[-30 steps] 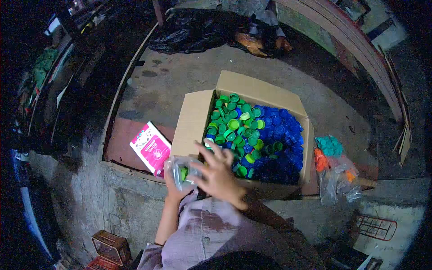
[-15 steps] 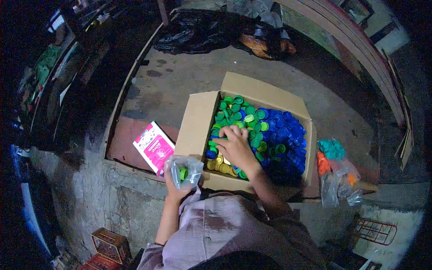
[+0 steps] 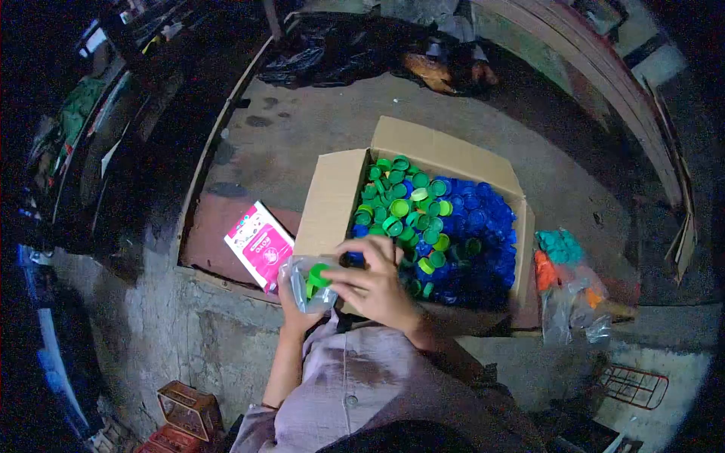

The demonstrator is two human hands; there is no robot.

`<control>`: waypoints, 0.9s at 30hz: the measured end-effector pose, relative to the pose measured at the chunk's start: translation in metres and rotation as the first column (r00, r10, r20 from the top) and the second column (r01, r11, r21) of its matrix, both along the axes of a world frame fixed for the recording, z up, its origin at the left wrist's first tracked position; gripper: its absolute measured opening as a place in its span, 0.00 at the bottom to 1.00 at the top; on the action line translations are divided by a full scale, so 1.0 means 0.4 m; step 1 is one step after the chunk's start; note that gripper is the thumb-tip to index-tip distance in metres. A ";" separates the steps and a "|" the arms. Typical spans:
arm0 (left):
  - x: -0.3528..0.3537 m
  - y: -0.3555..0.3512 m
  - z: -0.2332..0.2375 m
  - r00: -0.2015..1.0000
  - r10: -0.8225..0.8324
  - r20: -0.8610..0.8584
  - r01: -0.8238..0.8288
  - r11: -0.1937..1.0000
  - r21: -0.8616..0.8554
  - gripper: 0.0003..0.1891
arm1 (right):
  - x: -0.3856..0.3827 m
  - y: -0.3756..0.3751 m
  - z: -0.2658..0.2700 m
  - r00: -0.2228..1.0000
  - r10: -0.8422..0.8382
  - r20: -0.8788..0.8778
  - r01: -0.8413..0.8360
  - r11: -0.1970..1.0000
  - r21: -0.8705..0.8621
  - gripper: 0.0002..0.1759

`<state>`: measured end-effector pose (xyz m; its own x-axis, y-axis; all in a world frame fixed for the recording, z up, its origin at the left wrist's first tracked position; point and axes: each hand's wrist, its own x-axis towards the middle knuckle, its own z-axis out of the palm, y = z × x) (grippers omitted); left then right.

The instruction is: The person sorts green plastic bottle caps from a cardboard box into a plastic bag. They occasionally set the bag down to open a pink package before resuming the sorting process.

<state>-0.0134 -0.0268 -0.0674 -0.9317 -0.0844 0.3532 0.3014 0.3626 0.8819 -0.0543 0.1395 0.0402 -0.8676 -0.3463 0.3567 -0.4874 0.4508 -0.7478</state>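
Observation:
My left hand [image 3: 296, 315] is closed around a clear plastic bag [image 3: 322, 303], its mouth turned up, with green caps showing inside. Over the bag's opening, my right hand [image 3: 377, 288] pinches a green bottle cap [image 3: 319, 275] at its fingertips. Behind both hands stands an open cardboard box [image 3: 326, 198] full of plastic bottle caps. Green caps [image 3: 398, 208] fill its left part and dark blue caps [image 3: 476, 226] its right. My right hand and arm hide the box's near left corner.
Left of the box lies a pink and white packet [image 3: 263, 253]. Clear bags with teal caps [image 3: 559, 247] and orange caps [image 3: 545, 270] lie to the right. Black plastic sheeting [image 3: 332, 49] is heaped at the back. The platform has a raised left edge [image 3: 204, 162].
My right hand has moved from the caps in the box, leftward and toward me, to the bag's mouth with a green cap. My left hand has stayed nearly in place.

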 end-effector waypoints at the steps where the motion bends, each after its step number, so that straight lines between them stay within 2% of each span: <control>1: 0.001 -0.002 0.003 1.000 0.001 0.002 -0.001 1.000 -0.023 0.41 | 0.014 -0.009 -0.011 0.987 0.007 -0.161 0.004 0.998 0.066 0.11; 2: 0.003 -0.006 0.005 1.000 0.003 0.003 -0.002 0.999 -0.047 0.41 | 0.022 -0.018 -0.018 0.947 0.023 -0.319 0.019 0.992 0.128 0.12; 3: 0.007 -0.007 0.002 1.000 0.011 0.006 -0.011 0.998 -0.054 0.41 | 0.022 -0.023 -0.019 0.948 0.029 -0.317 0.010 0.993 0.122 0.12; 5: 0.010 -0.002 -0.011 0.999 0.017 0.045 -0.020 0.997 0.079 0.41 | 0.021 -0.022 -0.018 0.953 0.034 -0.302 0.019 0.985 0.170 0.12; 6: 0.008 -0.006 -0.007 1.000 0.006 -0.001 -0.006 1.000 -0.014 0.42 | 0.018 -0.026 -0.024 0.982 0.042 -0.184 -0.008 0.984 0.180 0.13; 7: 0.008 -0.008 -0.013 1.000 0.003 -0.001 -0.003 1.000 -0.011 0.42 | 0.015 -0.022 -0.019 0.982 0.039 -0.184 -0.005 0.983 0.183 0.13; 9: 0.005 -0.011 -0.025 0.999 0.017 -0.047 -0.023 0.993 -0.118 0.42 | -0.001 -0.013 0.004 0.998 0.026 -0.062 -0.016 0.987 0.158 0.13; 10: 0.006 -0.007 -0.026 0.999 0.017 -0.048 -0.022 0.993 -0.113 0.42 | -0.013 0.012 -0.002 0.999 -0.038 -0.031 0.043 0.986 0.164 0.13; 11: 0.012 -0.004 -0.025 0.998 0.044 -0.045 -0.045 0.999 -0.025 0.42 | -0.036 0.027 -0.007 0.987 -0.152 -0.055 0.161 0.958 0.239 0.10; 12: 0.016 -0.002 -0.023 0.997 0.070 -0.042 -0.068 0.996 0.061 0.43 | -0.054 0.048 -0.028 0.985 -0.153 -0.074 0.169 0.935 0.312 0.09; 13: 0.016 -0.004 -0.019 0.997 0.069 -0.043 -0.067 0.996 0.062 0.43 | -0.068 0.064 -0.056 0.983 -0.155 -0.094 0.179 0.907 0.380 0.07; 14: 0.014 -0.008 -0.015 0.996 0.073 -0.045 -0.074 0.997 -0.015 0.43 | -0.078 0.069 -0.080 0.983 -0.158 -0.096 0.183 0.906 0.381 0.07; 15: 0.012 -0.011 -0.013 0.996 0.077 -0.047 -0.081 0.993 -0.091 0.43 | -0.087 0.074 -0.102 0.993 -0.065 -0.103 0.105 0.886 0.453 0.07; 16: 0.012 -0.013 -0.016 0.996 0.074 -0.048 -0.079 0.993 -0.090 0.43 | -0.092 0.078 -0.121 0.995 0.029 -0.100 0.027 0.853 0.522 0.07; 20: 0.014 -0.021 -0.029 0.992 0.086 -0.088 -0.092 0.993 -0.067 0.41 | -0.103 0.072 -0.168 0.983 0.110 -0.144 0.005 0.778 0.628 0.07; 22: 0.018 -0.026 -0.030 0.993 0.097 -0.074 -0.100 0.994 -0.038 0.41 | -0.101 0.080 -0.161 0.990 0.089 -0.105 -0.004 0.778 0.628 0.07; 24: 0.018 -0.029 -0.029 0.992 0.104 -0.073 -0.110 0.991 -0.081 0.40 | -0.095 0.093 -0.144 0.995 0.070 -0.066 -0.013 0.777 0.629 0.07; 26: 0.014 -0.028 -0.027 0.991 0.106 -0.084 -0.115 0.987 -0.108 0.40 | -0.078 0.109 -0.120 0.999 0.001 -0.039 0.018 0.864 0.503 0.07; 27: 0.012 -0.027 -0.027 0.990 0.107 -0.096 -0.120 0.983 -0.136 0.40 | -0.071 0.116 -0.119 0.999 0.002 -0.040 0.018 0.863 0.505 0.07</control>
<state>-0.0085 -0.0377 -0.0782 -0.8838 -0.1311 0.4492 0.3254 0.5177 0.7913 -0.0826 0.1857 -0.0073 -0.8607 -0.4808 0.1673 -0.5051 0.7657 -0.3983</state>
